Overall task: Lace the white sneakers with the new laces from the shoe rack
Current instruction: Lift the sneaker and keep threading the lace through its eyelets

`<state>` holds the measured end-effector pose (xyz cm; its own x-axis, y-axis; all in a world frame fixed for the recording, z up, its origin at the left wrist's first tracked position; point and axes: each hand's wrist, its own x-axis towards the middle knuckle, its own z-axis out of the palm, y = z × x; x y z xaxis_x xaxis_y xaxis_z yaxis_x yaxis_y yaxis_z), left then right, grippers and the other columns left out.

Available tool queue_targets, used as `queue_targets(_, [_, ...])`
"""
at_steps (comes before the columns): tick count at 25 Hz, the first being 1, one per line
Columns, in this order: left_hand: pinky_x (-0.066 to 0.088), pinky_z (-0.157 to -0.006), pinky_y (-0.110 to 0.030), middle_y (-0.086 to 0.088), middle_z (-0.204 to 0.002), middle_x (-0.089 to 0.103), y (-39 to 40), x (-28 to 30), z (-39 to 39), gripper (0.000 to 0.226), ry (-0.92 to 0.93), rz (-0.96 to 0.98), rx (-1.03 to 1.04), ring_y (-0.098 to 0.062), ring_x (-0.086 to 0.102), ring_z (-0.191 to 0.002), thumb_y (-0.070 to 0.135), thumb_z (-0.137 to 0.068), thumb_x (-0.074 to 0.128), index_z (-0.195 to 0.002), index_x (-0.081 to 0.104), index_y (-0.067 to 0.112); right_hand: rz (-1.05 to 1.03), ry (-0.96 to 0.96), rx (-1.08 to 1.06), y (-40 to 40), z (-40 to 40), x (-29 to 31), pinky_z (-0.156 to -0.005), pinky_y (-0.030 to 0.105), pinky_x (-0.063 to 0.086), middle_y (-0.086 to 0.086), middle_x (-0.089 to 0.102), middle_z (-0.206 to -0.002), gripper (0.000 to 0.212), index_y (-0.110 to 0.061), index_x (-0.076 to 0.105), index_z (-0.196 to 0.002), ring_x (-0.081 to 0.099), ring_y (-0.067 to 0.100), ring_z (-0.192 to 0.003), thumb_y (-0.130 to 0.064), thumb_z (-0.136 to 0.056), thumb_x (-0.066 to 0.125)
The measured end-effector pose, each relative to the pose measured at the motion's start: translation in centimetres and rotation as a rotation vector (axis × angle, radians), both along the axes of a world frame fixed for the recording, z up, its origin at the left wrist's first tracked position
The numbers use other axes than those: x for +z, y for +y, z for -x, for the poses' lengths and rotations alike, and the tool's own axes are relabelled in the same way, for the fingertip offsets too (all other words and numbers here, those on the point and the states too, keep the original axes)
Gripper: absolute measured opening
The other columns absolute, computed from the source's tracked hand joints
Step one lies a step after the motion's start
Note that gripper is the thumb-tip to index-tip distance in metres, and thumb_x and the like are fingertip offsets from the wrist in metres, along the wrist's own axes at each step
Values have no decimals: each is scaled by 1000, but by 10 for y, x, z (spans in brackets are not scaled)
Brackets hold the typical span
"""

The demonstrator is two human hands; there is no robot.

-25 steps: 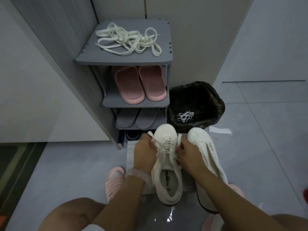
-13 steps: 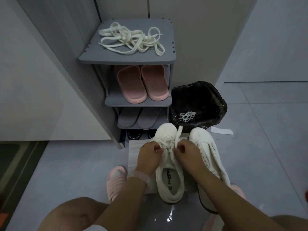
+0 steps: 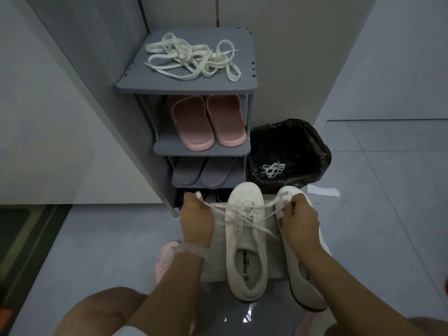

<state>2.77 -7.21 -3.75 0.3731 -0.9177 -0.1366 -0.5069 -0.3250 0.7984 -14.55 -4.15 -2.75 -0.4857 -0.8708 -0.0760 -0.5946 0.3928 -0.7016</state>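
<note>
Since the earlier frame the two hands had drawn apart from the middle of the shoe to either side, stretching the lace ends out. The left hand (image 3: 197, 220) was curled round one end of the lace (image 3: 244, 215), its tip poking up above the fist; the right hand (image 3: 299, 218) pinched the other end, over the toe of the second sneaker (image 3: 304, 275). The lace crossed through the eyelets of the left sneaker (image 3: 246, 241), which stood on a pale mat (image 3: 215, 267) on the floor in front of the shoe rack (image 3: 186, 87). A tangle of new laces (image 3: 194, 60) lay on the rack's top shelf, and a small lace bundle (image 3: 272, 169) sat in the black-lined bin (image 3: 288, 151) beside it. The step in hand looked like pulling the ends of this shoe's lace out sideways, though whether to tighten or to loosen it cannot be told. If it was tightening, the next move would call for evening the two ends and tying them, then fetching a lace from the shelf for the second sneaker, whose eyelets were hidden behind the right arm.
</note>
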Motion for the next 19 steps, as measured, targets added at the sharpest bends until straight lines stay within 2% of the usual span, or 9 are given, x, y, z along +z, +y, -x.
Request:
queue_targets(1, [35,-64,-30,-9,-75,49,-1,1,-2,8,8,-25,-27,-24,49,-76,5,-95,41,-89,45,3,10,-14,-3,0,3,2,-59,30,34,6,52,-69,17,-7,46,-80,49,23,-65,-12,-95,43])
queue_targets(4, [35,-58,-15,-7,-86,55,10,-3,8,15,30,-181,-404,-16,49,-82,13,-94,47,-99,57,2,-176,-51,257,6,-9,2,-50,20,26,-3,46,-62,25,-11,47,-70,41,7,-56,-18,-93,50])
queue_targets(6, [35,-60,-9,0,-87,57,16,-10,15,9,17,-166,-517,-11,49,-84,14,-90,56,-93,61,7,-241,-44,361,10,-16,-8,-50,13,27,-7,44,-63,31,-19,42,-62,41,4,-58,-18,-90,54])
queue_targets(7, [36,-60,-6,5,-81,55,15,-10,17,3,20,-152,-508,-9,49,-80,13,-88,58,-86,59,10,-220,-18,370,9,-17,-13,-51,13,28,-7,45,-65,32,-21,40,-62,43,6,-61,-15,-89,55])
queue_targets(10, [36,-58,-1,10,-70,47,12,-7,19,23,-9,-168,-478,-3,44,-67,10,-88,56,-68,47,17,-151,62,389,11,-22,-16,-53,18,30,-2,47,-71,27,-18,40,-66,46,14,-66,-11,-90,50])
queue_targets(11, [36,-56,-3,9,-69,46,11,-6,19,25,-24,-175,-446,-6,44,-66,10,-89,54,-66,46,17,-123,53,360,12,-23,-16,-52,19,29,-1,47,-69,27,-17,39,-67,45,15,-64,-11,-91,48])
queue_targets(14, [29,-54,-18,-3,-75,53,7,2,12,14,-90,-99,-214,-17,46,-74,8,-92,47,-79,50,5,-10,-89,56,5,-13,-8,-55,31,38,9,55,-71,13,-9,42,-81,51,23,-64,-13,-94,42])
queue_targets(17, [33,-68,-26,-18,-89,59,2,15,2,12,-29,31,29,-26,52,-82,7,-94,44,-87,51,0,143,-288,-220,-5,4,5,-72,47,53,18,63,-84,9,-4,43,-89,63,34,-74,-12,-93,41])
queue_targets(19, [33,-69,-27,-17,-92,57,-1,27,-4,10,1,100,134,-27,51,-85,7,-95,42,-91,50,2,220,-435,-279,-6,7,16,-74,43,56,11,65,-86,5,-6,43,-92,67,28,-76,-8,-94,39])
